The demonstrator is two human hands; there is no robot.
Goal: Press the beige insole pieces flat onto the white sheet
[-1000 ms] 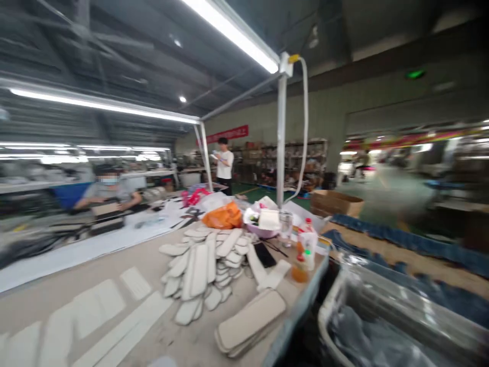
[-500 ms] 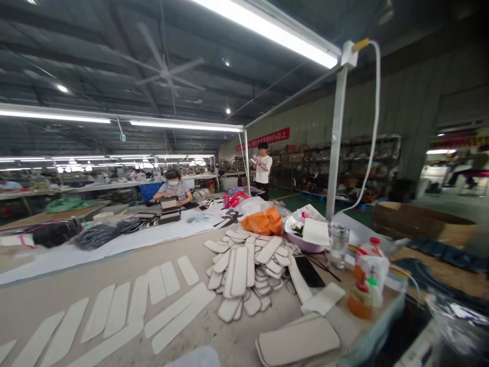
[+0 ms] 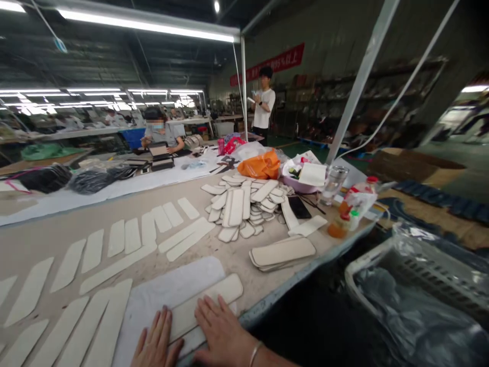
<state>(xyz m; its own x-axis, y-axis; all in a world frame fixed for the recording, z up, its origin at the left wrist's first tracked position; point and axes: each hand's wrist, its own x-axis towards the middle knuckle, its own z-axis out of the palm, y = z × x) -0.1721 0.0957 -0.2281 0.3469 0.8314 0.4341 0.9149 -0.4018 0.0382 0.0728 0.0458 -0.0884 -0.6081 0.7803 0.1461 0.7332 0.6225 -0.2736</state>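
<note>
A long cream rounded piece (image 3: 229,288) lies on a white sheet (image 3: 141,300) near the table's front edge. My left hand (image 3: 155,339) rests flat at the piece's left end, fingers spread. My right hand (image 3: 223,329), with a bracelet at the wrist, lies on its middle, fingers stretched out. Another pale piece shows partly beneath it. Beyond are a heap of rounded cream pieces (image 3: 235,206) and a small stack of longer ones (image 3: 284,251). Flat pale strips (image 3: 78,257) lie in rows at the left.
A phone (image 3: 299,207), an orange bag (image 3: 260,164), a purple basin (image 3: 301,186), a glass jar (image 3: 334,186) and bottles (image 3: 340,224) stand at the back right. A plastic crate (image 3: 367,262) is at the right. One person (image 3: 162,133) sits across; another (image 3: 263,107) stands behind.
The view has tipped downward, so the table's near part shows. Both my hands have come into view, on the cream piece.
</note>
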